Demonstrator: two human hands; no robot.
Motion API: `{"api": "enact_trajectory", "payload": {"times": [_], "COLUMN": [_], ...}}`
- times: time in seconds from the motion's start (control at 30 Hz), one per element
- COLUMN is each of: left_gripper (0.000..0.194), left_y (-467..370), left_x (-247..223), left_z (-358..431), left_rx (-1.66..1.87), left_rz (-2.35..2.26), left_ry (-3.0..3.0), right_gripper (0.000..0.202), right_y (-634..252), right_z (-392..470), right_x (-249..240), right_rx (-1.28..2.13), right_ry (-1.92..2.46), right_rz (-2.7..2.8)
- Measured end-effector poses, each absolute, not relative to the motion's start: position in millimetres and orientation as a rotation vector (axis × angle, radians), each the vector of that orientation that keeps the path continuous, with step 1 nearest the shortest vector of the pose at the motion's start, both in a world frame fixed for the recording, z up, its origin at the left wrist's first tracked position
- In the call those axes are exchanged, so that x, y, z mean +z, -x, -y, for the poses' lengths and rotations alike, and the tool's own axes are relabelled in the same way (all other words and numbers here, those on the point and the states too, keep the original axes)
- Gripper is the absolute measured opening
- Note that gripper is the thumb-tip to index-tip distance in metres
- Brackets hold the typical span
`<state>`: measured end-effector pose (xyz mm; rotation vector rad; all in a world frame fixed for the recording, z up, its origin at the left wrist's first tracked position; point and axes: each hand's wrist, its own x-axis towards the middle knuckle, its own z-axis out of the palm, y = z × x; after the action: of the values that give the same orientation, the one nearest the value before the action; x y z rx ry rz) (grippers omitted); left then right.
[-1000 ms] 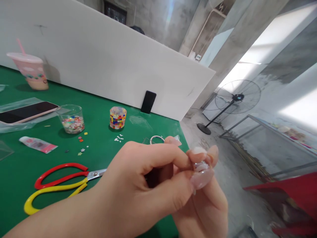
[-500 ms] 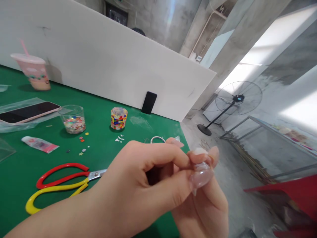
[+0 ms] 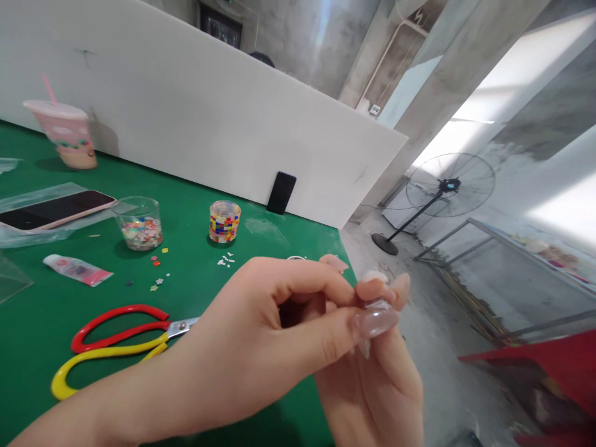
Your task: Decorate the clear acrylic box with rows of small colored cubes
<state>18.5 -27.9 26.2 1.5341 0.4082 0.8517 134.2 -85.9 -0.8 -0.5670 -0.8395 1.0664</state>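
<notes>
My left hand (image 3: 274, 329) reaches in from the lower left, its thumb and index finger pressed together at the fingertips of my right hand (image 3: 377, 379). The right hand is behind it, palm towards me, its fingers bent inward. A bit of something clear shows between the touching fingertips, too small to make out. Scissors (image 3: 181, 327) with one red and one yellow handle lie partly under my left forearm. Beyond the hands, a thin ring-shaped object (image 3: 296, 257) is mostly hidden.
On the green table (image 3: 186, 273) are a cup of sequins (image 3: 142, 233), patterned tape rolls (image 3: 224, 223), a small tube (image 3: 78, 270), a phone (image 3: 56, 210) and a pink drink cup (image 3: 69, 139). A black phone (image 3: 281, 193) leans on the white partition (image 3: 209, 105).
Both hands have shifted slightly up, and the left thumb has moved a little up across the right fingertips. The ring-shaped object is now more covered.
</notes>
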Motion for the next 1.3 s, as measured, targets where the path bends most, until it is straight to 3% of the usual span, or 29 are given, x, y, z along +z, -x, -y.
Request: {"api": "enact_trajectory", "payload": {"times": [0.33, 0.73, 1.07, 1.3], "left_gripper": [0.034, 0.027, 0.026, 0.021], "left_y": [-18, -22, -34, -29], "left_x": [25, 23, 1, 4], "left_z": [22, 21, 24, 20], "left_rx": [0.834, 0.916, 1.384, 1.102], "left_rz": [-0.499, -0.476, -0.624, -0.611], "left_ry": [-1.592, -1.667, -2.27, -2.386], "right_gripper": [0.033, 0.01, 0.017, 0.017], "right_y": [-129, -135, -141, -155], "right_z": [84, 82, 75, 74], "right_x": [-4, -7, -9, -10], "right_rx": [0.944, 0.805, 0.908, 0.562], "right_ry": [0.606, 0.726, 0.687, 0.771], "right_rz": [0.848, 0.864, 0.824, 0.916]}}
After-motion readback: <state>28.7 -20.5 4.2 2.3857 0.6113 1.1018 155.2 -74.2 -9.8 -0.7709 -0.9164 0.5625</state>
